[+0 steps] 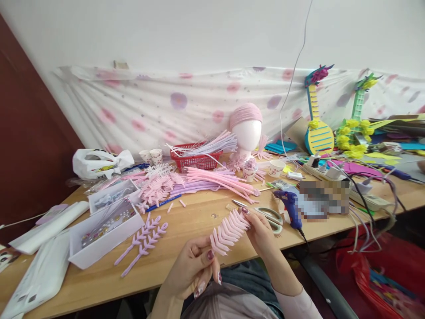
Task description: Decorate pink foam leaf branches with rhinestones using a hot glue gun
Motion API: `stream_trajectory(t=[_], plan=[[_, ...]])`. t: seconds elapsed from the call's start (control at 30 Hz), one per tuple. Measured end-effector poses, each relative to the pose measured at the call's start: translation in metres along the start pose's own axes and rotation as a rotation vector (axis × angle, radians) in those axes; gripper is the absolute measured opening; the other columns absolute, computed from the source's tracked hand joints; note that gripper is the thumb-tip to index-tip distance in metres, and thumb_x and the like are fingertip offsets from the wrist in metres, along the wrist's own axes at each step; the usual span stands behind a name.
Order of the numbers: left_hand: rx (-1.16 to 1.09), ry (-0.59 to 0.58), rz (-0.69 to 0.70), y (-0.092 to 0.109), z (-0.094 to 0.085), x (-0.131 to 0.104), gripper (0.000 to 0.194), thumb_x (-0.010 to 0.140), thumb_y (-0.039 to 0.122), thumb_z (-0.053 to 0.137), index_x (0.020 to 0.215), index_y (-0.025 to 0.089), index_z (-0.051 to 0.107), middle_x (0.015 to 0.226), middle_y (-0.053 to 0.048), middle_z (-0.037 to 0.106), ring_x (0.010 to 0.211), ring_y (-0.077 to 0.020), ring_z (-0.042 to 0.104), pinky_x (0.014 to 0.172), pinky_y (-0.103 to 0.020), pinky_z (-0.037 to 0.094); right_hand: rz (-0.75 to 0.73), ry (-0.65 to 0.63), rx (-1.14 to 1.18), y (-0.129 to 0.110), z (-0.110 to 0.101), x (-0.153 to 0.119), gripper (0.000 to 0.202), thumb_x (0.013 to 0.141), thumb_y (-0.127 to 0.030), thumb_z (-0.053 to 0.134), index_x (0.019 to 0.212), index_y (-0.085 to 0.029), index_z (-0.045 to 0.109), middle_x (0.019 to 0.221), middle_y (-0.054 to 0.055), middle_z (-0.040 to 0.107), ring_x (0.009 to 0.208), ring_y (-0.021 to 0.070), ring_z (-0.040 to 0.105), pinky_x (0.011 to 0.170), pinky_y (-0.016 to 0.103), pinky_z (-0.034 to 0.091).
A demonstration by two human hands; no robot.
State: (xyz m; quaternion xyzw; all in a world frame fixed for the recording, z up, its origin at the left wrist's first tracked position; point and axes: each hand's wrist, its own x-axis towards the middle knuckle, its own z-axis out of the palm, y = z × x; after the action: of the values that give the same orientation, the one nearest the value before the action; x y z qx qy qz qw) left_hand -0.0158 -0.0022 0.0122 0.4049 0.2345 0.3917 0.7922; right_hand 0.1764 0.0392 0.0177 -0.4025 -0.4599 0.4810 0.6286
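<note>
A pale pink feather-shaped piece of pipe cleaners (229, 232) is stretched between my hands, just over the table's front edge. My left hand (195, 266) pinches its lower left end between thumb and finger. At the upper right end, the thumb and fingers of my right hand (255, 226) close on it. Scissors with pale green handles (270, 217) lie just behind my right hand. To the left, two lilac pipe-cleaner sprigs (142, 243) rest flat on the wood.
A white box (106, 235) of trinkets stands at left. Behind are loose pipe cleaners (212, 179), a red basket (195, 159) and a white mannequin head (247, 133). A blue glue gun (288, 208) and a power strip (368, 197) with trailing cables lie right.
</note>
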Motion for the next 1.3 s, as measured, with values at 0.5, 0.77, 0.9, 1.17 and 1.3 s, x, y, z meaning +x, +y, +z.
stream_trajectory(t=[0.5,0.77,0.9,1.17,1.3], plan=[[0.067,0.053,-0.11,0.008,-0.027,-0.007,0.046,0.074,0.046,0.086,0.099,0.011,0.07,0.076,-0.011,0.08,0.042,-0.0095,0.066,0.04,-0.014,0.051,-0.013,-0.159,-0.166,0.01,-0.004,0.015,0.05,0.083,-0.062,0.065,0.06,-0.02,0.05,0.061,-0.003,0.041,0.06,0.0135,0.037,0.058,0.027,0.034],[0.367,0.287,-0.223,0.017,-0.01,-0.008,0.056,0.066,0.061,0.081,0.086,0.014,0.061,0.087,-0.014,0.081,0.048,-0.0107,0.07,0.044,-0.016,0.05,-0.067,-0.185,-0.365,0.017,-0.008,0.017,0.05,0.09,-0.064,0.049,0.066,-0.022,0.039,0.064,-0.003,0.037,0.062,0.0145,0.037,0.059,0.028,0.032],[0.516,0.371,-0.232,0.02,-0.01,-0.003,0.054,0.066,0.064,0.076,0.083,0.016,0.056,0.087,-0.015,0.081,0.046,-0.01,0.068,0.042,-0.016,0.045,-0.07,-0.223,-0.399,0.015,-0.014,0.018,0.05,0.091,-0.064,0.048,0.065,-0.022,0.043,0.064,-0.002,0.043,0.063,0.0156,0.041,0.061,0.028,0.034],[0.567,0.717,0.043,0.038,-0.046,-0.002,0.049,0.065,0.056,0.076,0.087,0.018,0.054,0.088,-0.014,0.082,0.044,-0.0103,0.065,0.043,-0.019,0.046,-0.027,-0.114,-0.505,0.026,-0.028,0.011,0.063,0.087,-0.078,0.04,0.057,-0.022,0.045,0.056,-0.001,0.042,0.056,0.0168,0.044,0.057,0.03,0.035],[0.543,0.83,0.146,0.057,-0.058,0.013,0.037,0.078,0.046,0.073,0.091,0.021,0.05,0.082,-0.007,0.081,0.047,-0.0098,0.065,0.044,-0.017,0.046,-0.007,-0.134,-0.517,0.034,-0.035,0.009,0.066,0.083,-0.082,0.041,0.056,-0.023,0.044,0.055,-0.001,0.043,0.055,0.017,0.045,0.057,0.03,0.036]])
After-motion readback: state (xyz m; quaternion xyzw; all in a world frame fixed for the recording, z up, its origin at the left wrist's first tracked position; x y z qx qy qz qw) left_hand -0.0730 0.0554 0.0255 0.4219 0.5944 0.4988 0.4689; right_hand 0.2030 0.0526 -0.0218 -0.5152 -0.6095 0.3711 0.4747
